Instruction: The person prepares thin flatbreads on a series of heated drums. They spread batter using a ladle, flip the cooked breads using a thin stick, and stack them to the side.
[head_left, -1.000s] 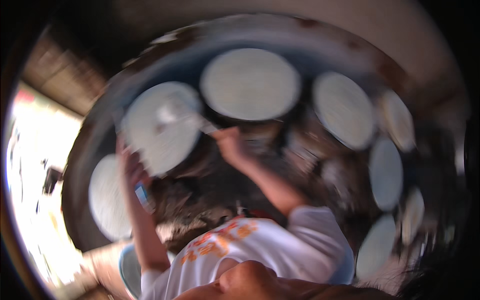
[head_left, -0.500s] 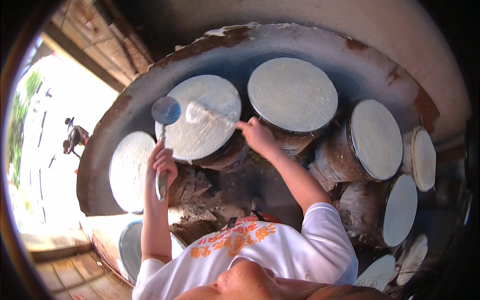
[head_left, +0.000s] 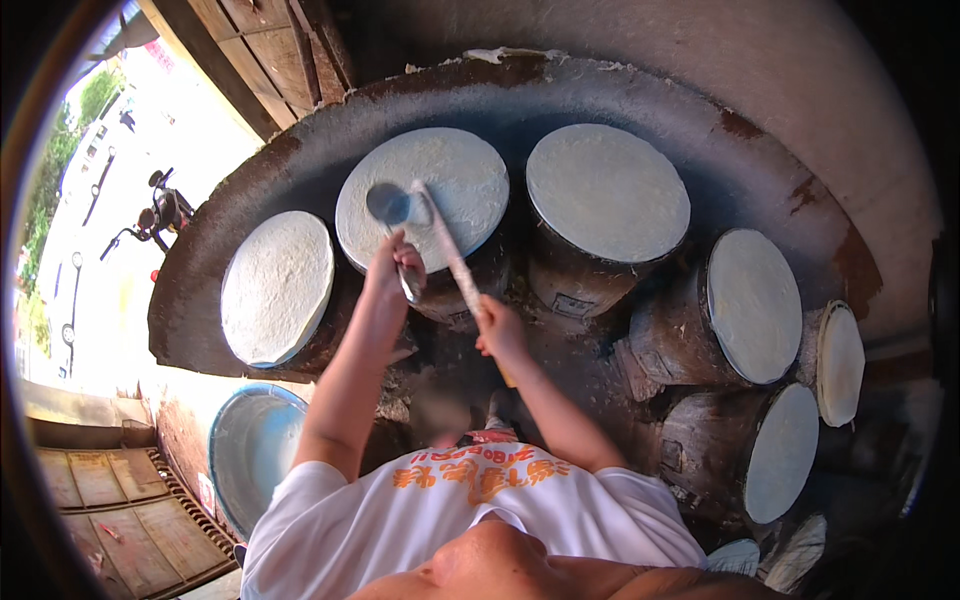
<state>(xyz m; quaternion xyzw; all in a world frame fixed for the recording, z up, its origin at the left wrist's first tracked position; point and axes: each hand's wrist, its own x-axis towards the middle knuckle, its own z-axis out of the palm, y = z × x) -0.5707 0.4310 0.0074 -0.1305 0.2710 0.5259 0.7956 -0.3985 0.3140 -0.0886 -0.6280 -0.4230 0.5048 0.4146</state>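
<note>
My left hand [head_left: 395,262] grips the handle of a metal ladle [head_left: 388,203], held over a round griddle [head_left: 450,160] covered with pale, textured batter. My right hand [head_left: 497,330] is closed on a long pale wooden-handled spreader [head_left: 453,255], whose far end lies at that griddle's surface, just right of the ladle's bowl. To the left sits another coated griddle [head_left: 275,290], and to the right a third [head_left: 608,190], each on top of a dark drum.
More coated drum tops [head_left: 752,305] curve down the right side, inside a stained curved rim [head_left: 340,130]. A blue basin [head_left: 225,455] stands at lower left, beside tiles [head_left: 125,480]. A motorbike [head_left: 160,215] is outside at left.
My left hand with the ladle has moved right, nearer the spreader. My right hand has come lower, and the spreader now points more steeply upward. The view has shifted and sharpened.
</note>
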